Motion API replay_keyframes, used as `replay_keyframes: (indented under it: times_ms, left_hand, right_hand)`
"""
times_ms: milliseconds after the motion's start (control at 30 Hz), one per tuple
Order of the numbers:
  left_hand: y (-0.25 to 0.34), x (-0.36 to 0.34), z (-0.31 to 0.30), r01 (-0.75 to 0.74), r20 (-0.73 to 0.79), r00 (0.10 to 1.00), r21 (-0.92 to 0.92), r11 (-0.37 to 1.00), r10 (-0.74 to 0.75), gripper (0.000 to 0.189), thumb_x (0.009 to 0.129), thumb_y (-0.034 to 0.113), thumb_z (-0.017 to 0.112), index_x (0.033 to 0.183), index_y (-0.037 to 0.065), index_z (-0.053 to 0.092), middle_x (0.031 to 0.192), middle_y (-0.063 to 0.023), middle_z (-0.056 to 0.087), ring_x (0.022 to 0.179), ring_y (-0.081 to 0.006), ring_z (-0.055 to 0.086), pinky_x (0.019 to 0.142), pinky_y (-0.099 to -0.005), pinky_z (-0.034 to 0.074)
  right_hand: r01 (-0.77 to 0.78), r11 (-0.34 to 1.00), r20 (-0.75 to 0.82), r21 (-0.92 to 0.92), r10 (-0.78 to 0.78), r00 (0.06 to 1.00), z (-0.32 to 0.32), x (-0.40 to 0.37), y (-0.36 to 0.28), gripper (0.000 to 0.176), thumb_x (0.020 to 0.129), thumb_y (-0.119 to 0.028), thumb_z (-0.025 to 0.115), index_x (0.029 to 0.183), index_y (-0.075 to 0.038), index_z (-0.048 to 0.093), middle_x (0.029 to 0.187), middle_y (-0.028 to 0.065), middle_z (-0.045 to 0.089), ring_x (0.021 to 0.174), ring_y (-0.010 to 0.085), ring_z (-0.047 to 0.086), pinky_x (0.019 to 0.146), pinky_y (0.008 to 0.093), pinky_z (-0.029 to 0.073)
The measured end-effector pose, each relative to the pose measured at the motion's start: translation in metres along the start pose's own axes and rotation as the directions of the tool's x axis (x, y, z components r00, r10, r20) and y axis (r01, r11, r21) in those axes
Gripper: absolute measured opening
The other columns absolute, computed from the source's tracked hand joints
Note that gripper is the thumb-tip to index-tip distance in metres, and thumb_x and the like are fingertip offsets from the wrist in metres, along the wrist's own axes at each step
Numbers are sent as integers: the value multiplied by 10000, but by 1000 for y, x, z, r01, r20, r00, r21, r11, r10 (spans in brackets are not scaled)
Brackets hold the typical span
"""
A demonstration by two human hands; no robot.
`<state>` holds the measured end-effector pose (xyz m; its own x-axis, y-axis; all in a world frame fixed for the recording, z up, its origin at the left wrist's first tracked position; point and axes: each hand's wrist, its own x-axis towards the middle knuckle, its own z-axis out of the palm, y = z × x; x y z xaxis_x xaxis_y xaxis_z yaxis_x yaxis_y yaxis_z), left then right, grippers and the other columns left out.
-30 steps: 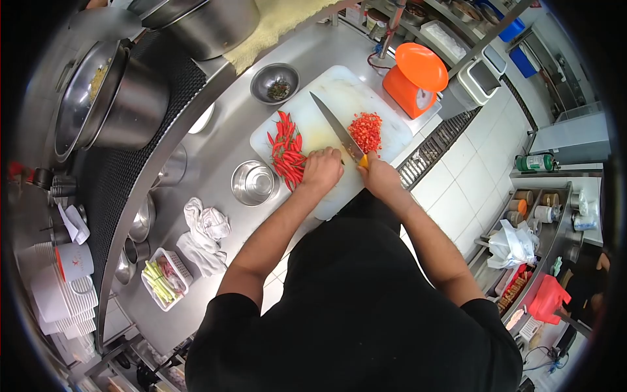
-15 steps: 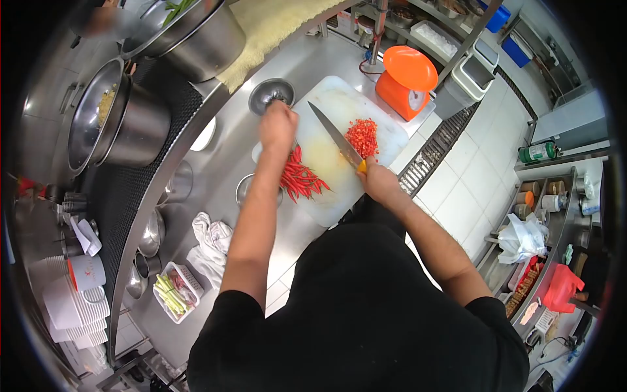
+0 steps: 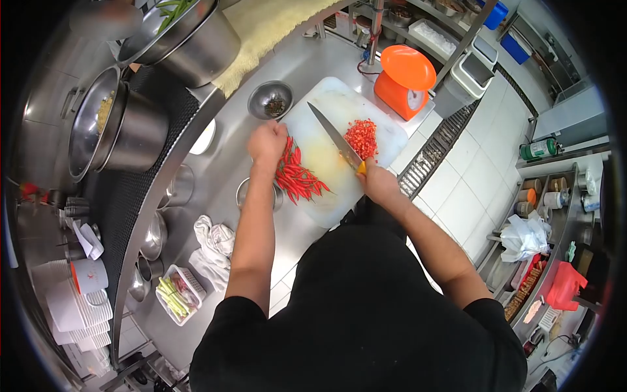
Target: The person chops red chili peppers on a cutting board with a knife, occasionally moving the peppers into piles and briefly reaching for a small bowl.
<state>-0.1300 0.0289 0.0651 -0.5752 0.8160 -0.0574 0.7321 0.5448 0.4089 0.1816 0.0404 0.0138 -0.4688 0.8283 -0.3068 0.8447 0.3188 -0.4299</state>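
Observation:
My right hand grips the yellow handle of a large knife, whose blade lies across the white cutting board. Beside the blade, on the right of the board, is a pile of chopped red chili. Whole red chilies are heaped at the board's left edge. My left hand is closed at the upper end of that heap; whatever its fingers hold is too hidden to name. Just above it stands a metal bowl with dark bits inside.
An orange scale stands beyond the board. On the left are a white cloth, a white basket of cut stalks and a metal bowl partly behind my left forearm. Large metal pots stand on the raised shelf.
My left hand has moved from above the metal bowl back toward the whole chilies, uncovering the dark bits in the bowl. My right hand and the knife are almost unmoved.

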Motion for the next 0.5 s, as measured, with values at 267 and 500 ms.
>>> replay_keyframes:
  times_ms: [267, 500]
  left_hand:
    - [2, -91, 26, -323, 164, 929, -77, 943, 331, 155, 897, 109, 669, 1045, 104, 715, 1067, -134, 721, 965, -358, 706, 836, -495, 561]
    - [12, -136, 40, -276, 232, 939, 75, 958, 253, 183, 886, 254, 754, 929, 85, 698, 920, -128, 723, 855, -346, 718, 755, -491, 559]
  right_hand:
    - [10, 1000, -12, -12, -10, 1000, 5, 1, 2, 404, 1017, -350, 638, 1146, -2, 477, 894, 242, 736, 838, 431, 736, 734, 542, 584]
    - [16, 999, -22, -30, -17, 1000, 6, 1, 3, 414, 1019, -358, 637, 1151, -2, 473, 886, 244, 735, 812, 435, 736, 719, 539, 587]
